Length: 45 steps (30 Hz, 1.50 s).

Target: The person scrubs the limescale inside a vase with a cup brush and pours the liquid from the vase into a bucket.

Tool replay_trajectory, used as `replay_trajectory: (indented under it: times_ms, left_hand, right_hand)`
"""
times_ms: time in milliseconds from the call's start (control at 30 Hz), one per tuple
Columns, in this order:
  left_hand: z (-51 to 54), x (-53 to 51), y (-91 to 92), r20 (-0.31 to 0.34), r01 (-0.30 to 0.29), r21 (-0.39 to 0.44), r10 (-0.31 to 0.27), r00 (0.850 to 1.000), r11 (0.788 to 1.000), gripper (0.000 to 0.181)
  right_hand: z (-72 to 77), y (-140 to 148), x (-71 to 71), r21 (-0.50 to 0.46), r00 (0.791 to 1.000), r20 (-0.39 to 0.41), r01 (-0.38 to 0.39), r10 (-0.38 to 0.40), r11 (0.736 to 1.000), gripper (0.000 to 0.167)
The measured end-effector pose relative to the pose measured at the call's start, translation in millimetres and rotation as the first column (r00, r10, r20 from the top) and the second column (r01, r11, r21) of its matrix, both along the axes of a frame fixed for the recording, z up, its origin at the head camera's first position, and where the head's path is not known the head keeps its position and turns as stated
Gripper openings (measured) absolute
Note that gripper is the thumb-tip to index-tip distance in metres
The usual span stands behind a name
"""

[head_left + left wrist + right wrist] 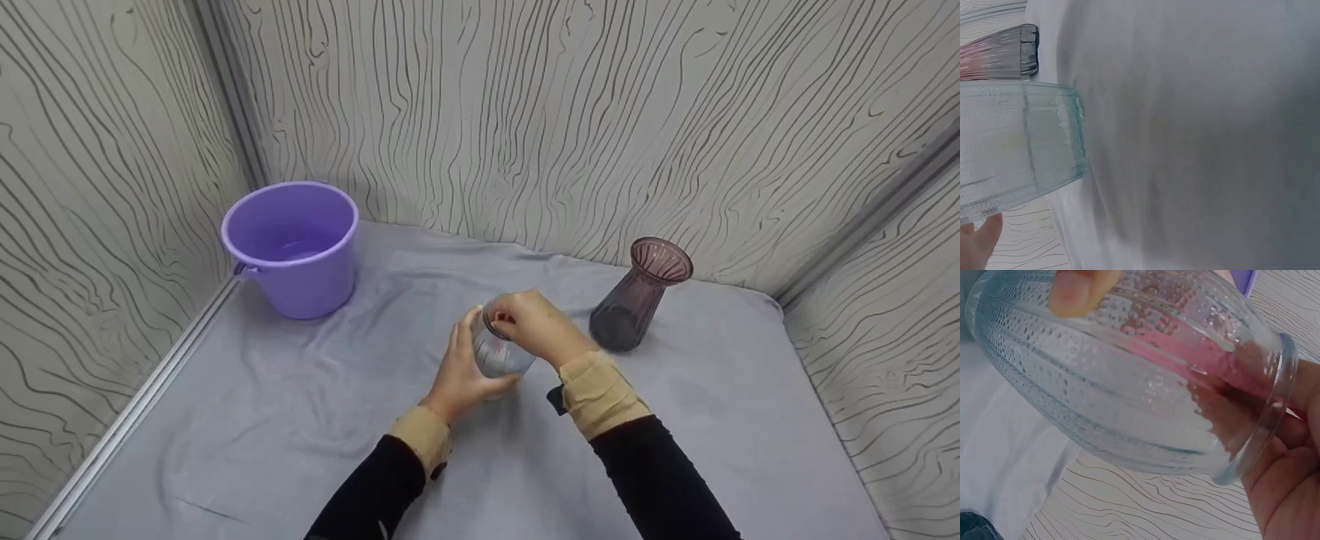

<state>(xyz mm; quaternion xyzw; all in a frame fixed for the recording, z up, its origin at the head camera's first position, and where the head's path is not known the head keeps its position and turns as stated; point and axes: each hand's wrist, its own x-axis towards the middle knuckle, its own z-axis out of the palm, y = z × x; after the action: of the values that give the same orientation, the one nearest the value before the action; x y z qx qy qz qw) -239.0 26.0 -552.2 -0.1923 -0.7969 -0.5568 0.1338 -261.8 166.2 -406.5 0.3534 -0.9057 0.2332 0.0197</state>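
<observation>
A clear ribbed glass vase [501,360] with a dotted surface is held tilted above the cloth. My left hand [457,375] grips it round the body, thumb on the near side and fingers on the far side. At the rim, my right hand [544,322] has its fingers in the mouth and pinches something slim and pink [1202,360], seen through the glass in the right wrist view. The pink thing's kind cannot be made out. Only the lower part of the clear vase [1016,140] shows in the left wrist view.
A purple bucket [315,281] stands at the back left. To the right of my hands is a purple-tinted glass vase [634,307] with a flared rim. Grey cloth [300,420] covers the table, and wood-patterned panels [480,112] enclose its back and sides.
</observation>
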Motion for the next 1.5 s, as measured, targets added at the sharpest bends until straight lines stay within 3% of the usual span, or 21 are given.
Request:
replay_trajectory:
  times_ms: [233,433,600,800,1000,1167,1333,1433,1500]
  left_hand:
    - [-0.7,-4.0,-4.6,-0.002,0.052,-0.016,-0.052,0.999,0.999,0.110]
    - [4.1,-7.4,-12.5,0.005,0.128,-0.043,-0.128,0.992,0.991,0.111]
    - [10.4,-10.1,-20.1,0.052,0.170,-0.082,-0.166,0.985,0.982,0.111]
    - [11.7,-14.3,-23.4,0.049,0.192,-0.115,-0.187,0.981,0.975,0.111]
    - [11.6,-14.1,-24.6,0.058,0.191,-0.115,-0.185,0.981,0.975,0.111]
    - [13.6,-15.3,-25.8,0.056,0.223,-0.103,-0.218,0.974,0.969,0.111]
    - [14.2,-16.5,-27.8,0.047,0.235,-0.117,-0.231,0.972,0.965,0.113]
    - [14.4,-17.1,-28.3,0.045,0.229,-0.128,-0.225,0.973,0.965,0.113]
    - [14.8,-17.2,-28.6,0.050,0.224,-0.130,-0.219,0.974,0.966,0.113]
  right_hand:
    - [7.9,0,-2.6,0.028,0.997,0.071,-0.020,0.018,0.999,0.029]
    - [7.3,-1,-2.5,-0.005,0.983,0.154,0.107,-0.105,0.994,0.018]
    - [3.4,-2,0.2,-0.034,0.977,0.135,0.174,-0.168,0.984,0.010]
    - [-1.0,-3,2.8,-0.039,0.986,0.073,0.154,-0.150,0.987,0.007]
    - [-0.3,-4,2.1,0.022,0.997,0.024,0.072,-0.073,0.997,0.015]
    - [4.2,-4,-0.6,0.037,0.995,0.063,0.074,-0.076,0.997,0.018]
    - [5.0,-4,-2.1,-0.048,0.956,0.199,0.229,-0.215,0.972,0.012]
    - [3.5,-3,-1.5,-0.156,0.915,0.273,0.348,-0.298,0.924,0.016]
    - [1.8,-2,-1.4,-0.232,0.899,0.286,0.400,-0.331,0.887,0.021]
